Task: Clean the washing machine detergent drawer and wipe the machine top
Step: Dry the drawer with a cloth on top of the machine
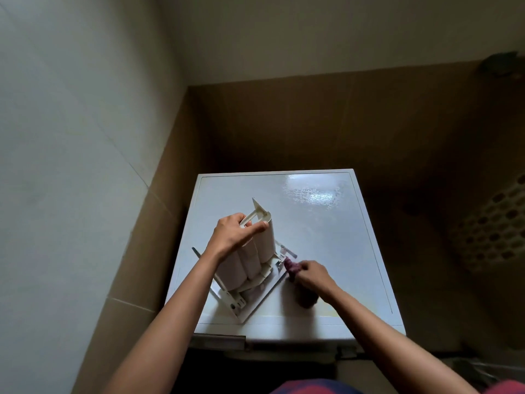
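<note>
The white detergent drawer (252, 260) stands tilted on its front panel on the washing machine top (321, 223), underside toward me. My left hand (235, 234) grips its upper end, fingers curled round a rail. My right hand (312, 275) pinches a dark purple cloth (292, 267) and presses it against the drawer's lower right edge. Part of the cloth hangs under my right wrist.
The machine sits in a corner, with a pale wall on the left and brown tiled walls (341, 123) behind and beside it. A perforated laundry basket (494, 223) stands at the right. The empty drawer slot (218, 341) shows at the machine's front left.
</note>
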Demonstrator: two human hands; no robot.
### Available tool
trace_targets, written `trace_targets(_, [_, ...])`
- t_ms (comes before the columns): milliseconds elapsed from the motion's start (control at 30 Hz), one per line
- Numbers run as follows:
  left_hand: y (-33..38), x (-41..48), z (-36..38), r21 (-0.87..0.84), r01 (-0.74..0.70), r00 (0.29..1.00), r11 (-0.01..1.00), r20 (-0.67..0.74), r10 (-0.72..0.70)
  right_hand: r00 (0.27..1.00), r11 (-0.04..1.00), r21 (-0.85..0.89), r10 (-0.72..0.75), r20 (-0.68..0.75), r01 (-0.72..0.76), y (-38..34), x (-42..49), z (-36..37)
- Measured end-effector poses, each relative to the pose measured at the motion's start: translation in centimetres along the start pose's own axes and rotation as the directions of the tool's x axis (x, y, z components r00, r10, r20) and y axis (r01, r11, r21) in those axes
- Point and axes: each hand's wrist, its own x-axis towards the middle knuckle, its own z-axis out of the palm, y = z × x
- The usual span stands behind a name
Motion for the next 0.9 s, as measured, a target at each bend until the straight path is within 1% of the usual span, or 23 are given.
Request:
trace_targets(33, [0.1, 0.1, -0.1, -0.026, 0.019, 1.0, 0.999, -0.01, -0.019, 0.997, 0.956, 0.287, 0.059, 0.043, -0.069, -0.7, -0.3, -0.5])
trace_targets(67, [0.2, 0.2, -0.2, -0.06, 0.039, 0.999, 0.997, -0.012, -0.04, 0.994, 0.85, 0.517, 0.062, 0.09, -0.099, -1.5, -0.6, -1.0])
trace_targets(100, [0.1, 0.4, -0.2, -0.101, 0.062, 0.998, 0.993, -0.007, -0.063, 0.994, 0.741, 0.666, 0.026, 0.104, -0.089, -2.3, -0.7, -1.5])
trace_targets(167, [0.0, 0.8, -0.1, -0.199, 0.106, 0.994, 0.974, 0.022, -0.104, 0.992, 0.58, 0.814, -0.086, 0.098, -0.03, -4.2, -0.8, -2.5])
trace_targets(233, [0.1, 1.0, 0.3, -0.259, 0.134, 0.991, 0.957, 0.036, -0.129, 0.977, 0.424, 0.906, -0.193, 0.092, -0.002, -6.4, -1.0, -3.3])
trace_targets(267, [0.3, 1.2, 0.5, -0.283, 0.136, 0.991, 0.949, 0.036, -0.131, 0.972, 0.376, 0.927, -0.212, 0.096, -0.009, -7.4, -1.1, -3.7])
trace_targets(300, [0.5, 1.3, 0.6, -0.315, 0.132, 0.991, 0.94, 0.034, -0.128, 0.972, 0.365, 0.931, -0.21, 0.103, -0.02, -8.3, -1.2, -3.9])
trace_targets(333, [0.6, 1.5, 0.6, -0.358, 0.123, 0.992, 0.926, 0.03, -0.12, 0.975, 0.394, 0.919, -0.202, 0.093, -0.006, -9.0, -1.2, -4.0])
trace_targets(367, [0.8, 1.6, 0.6, -0.412, 0.114, 0.993, 0.904, 0.028, -0.112, 0.976, 0.451, 0.892, -0.207, 0.059, 0.042, -9.7, -1.3, -4.0])
trace_targets(400, [0.8, 1.7, 0.6, -0.473, 0.109, 0.994, 0.874, 0.03, -0.108, 0.972, 0.524, 0.841, -0.236, -0.005, 0.132, -10.4, -1.4, -3.7])
trace_targets(433, [0.9, 1.7, 0.7, -0.532, 0.109, 0.994, 0.84, 0.033, -0.108, 0.953, 0.603, 0.756, -0.289, -0.09, 0.254, -11.1, -1.5, -3.5])
trace_targets(467, [0.9, 1.6, 0.9, -0.583, 0.114, 0.993, 0.804, 0.038, -0.113, 0.91, 0.671, 0.623, -0.371, -0.187, 0.402, -11.7, -1.8, -3.2])
trace_targets(500, [0.9, 1.5, 1.3, -0.632, 0.116, 0.992, 0.766, 0.042, -0.115, 0.836, 0.716, 0.432, -0.473, -0.277, 0.548, -12.2, -2.1, -2.8])
trace_targets(533, [0.9, 1.3, 1.7, -0.683, 0.111, 0.993, 0.722, 0.044, -0.112, 0.752, 0.737, 0.196, -0.574, -0.324, 0.647, -12.5, -2.2, -2.4])
trace_targets(567, [0.9, 1.1, 2.2, -0.73, 0.103, 0.994, 0.675, 0.044, -0.104, 0.688, 0.735, -0.045, -0.653, -0.318, 0.677, -12.8, -2.2, -1.9])
trace_targets(600, [0.9, 0.9, 2.6, -0.767, 0.1, 0.994, 0.634, 0.045, -0.102, 0.658, 0.718, -0.247, -0.696, -0.287, 0.651, -13.0, -2.1, -1.4])
trace_targets(633, [0.9, 0.8, 2.9, -0.791, 0.107, 0.992, 0.602, 0.049, -0.113, 0.654, 0.695, -0.377, -0.713, -0.253, 0.612, -13.2, -2.0, -1.0])
trace_targets(667, [0.8, 0.7, 2.9, -0.804, 0.122, 0.99, 0.583, 0.054, -0.132, 0.658, 0.678, -0.431, -0.719, -0.222, 0.595, -13.3, -1.9, -0.6])
trace_targets(700, [0.7, 0.8, 2.9, -0.807, 0.139, 0.987, 0.574, 0.064, -0.15, 0.659, 0.668, -0.428, -0.726, -0.197, 0.608, -13.5, -1.7, -0.4])
trace_targets(800, [-0.1, 1.4, 3.0, -0.814, 0.156, 0.984, 0.559, 0.079, -0.16, 0.641, 0.664, -0.256, -0.746, -0.178, 0.702, -13.6, -0.8, 0.0])
trace_targets(833, [-0.4, 1.4, 3.2, -0.821, 0.15, 0.983, 0.551, 0.066, -0.17, 0.655, 0.682, -0.201, -0.732, -0.189, 0.703, -13.4, -0.5, 0.1])
trace_targets(867, [-0.5, 1.4, 3.6, -0.831, 0.143, 0.98, 0.538, 0.044, -0.194, 0.684, 0.715, -0.158, -0.698, -0.211, 0.681, -13.0, -0.2, 0.2])
trace_targets(900, [-0.8, 1.5, 4.0, -0.839, 0.139, 0.973, 0.526, 0.019, -0.228, 0.73, 0.766, -0.118, -0.64, -0.241, 0.632, -12.5, 0.1, 0.3])
